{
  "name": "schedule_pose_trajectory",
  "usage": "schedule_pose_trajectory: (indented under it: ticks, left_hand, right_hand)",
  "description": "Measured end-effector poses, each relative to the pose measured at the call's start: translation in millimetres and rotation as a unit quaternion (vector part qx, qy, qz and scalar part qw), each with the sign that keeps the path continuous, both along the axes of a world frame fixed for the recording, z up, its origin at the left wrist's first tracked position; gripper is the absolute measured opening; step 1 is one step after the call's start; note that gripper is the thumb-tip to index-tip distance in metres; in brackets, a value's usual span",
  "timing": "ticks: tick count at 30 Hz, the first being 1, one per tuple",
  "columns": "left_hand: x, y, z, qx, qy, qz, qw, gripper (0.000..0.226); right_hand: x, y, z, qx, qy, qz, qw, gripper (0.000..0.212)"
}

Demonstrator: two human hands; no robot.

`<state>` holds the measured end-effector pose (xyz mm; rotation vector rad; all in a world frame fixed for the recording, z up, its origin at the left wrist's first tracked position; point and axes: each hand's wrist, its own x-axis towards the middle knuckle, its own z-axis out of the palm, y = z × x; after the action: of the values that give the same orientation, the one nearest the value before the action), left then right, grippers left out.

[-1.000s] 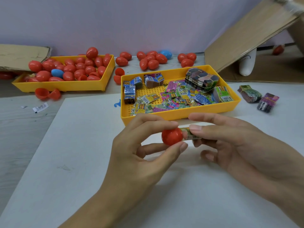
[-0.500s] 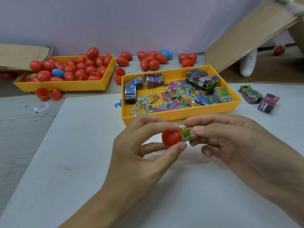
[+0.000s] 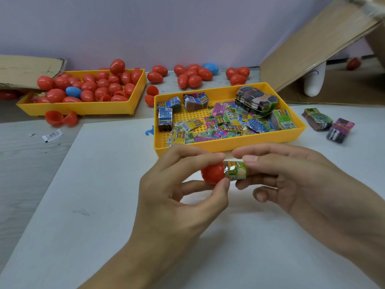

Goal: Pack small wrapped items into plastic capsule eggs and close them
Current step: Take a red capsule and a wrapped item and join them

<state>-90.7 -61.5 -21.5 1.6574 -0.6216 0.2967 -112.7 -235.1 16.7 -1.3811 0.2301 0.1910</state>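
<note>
**Wrapped item at the mouth of a red capsule half**

The left hand pinches a red capsule half between thumb and forefinger, its open end facing toward 3 o'clock. The right hand grips a small green wrapped item between thumb and fingers, and the packet's left end meets the capsule's opening; how far it sits inside cannot be told. Both are held above the white surface, just in front of the near wall of a yellow tray.

That tray, at 12 o'clock from the hands, holds loose coloured packets and several banded bundles. Two more bundles lie on the surface at 2 o'clock, outside the tray.

At 10 o'clock a second yellow tray is heaped with closed red eggs and one blue egg. An opened red capsule lies in front of it, and further red eggs are scattered along the wall at 12 o'clock. A cardboard flap leans at 1 o'clock.
</note>
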Motion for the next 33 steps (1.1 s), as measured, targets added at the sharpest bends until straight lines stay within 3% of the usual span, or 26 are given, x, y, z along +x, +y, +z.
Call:
schedule_pose_trajectory:
  ticks: [7,17,23,28,33]
  left_hand:
    - [-0.2,1.1,2.3,-0.017,-0.027,0.021,0.999,0.044]
    - [-0.4,0.1,1.0,-0.016,-0.029,0.022,0.999,0.046]
    - [0.0,1.3,-0.4,-0.015,-0.029,0.015,0.999,0.040]
    - [0.6,3.7,0.6,0.024,-0.055,0.020,0.998,0.033]
    - [-2.0,2.1,-0.2,-0.017,-0.020,0.007,1.000,0.032]
  right_hand:
    - [-2.8,0.0,-1.4,-0.050,-0.030,0.003,0.998,0.030]
    - [-0.6,-3.7,-3.6,-0.042,-0.034,0.049,0.997,0.031]
    - [0.6,-4.5,-1.5,0.019,0.010,0.068,0.997,0.036]
    - [-1.7,-3.1,-1.3,-0.005,0.000,0.053,0.999,0.035]
    - [-2.2,-2.4,-0.5,-0.009,0.003,0.043,0.999,0.037]
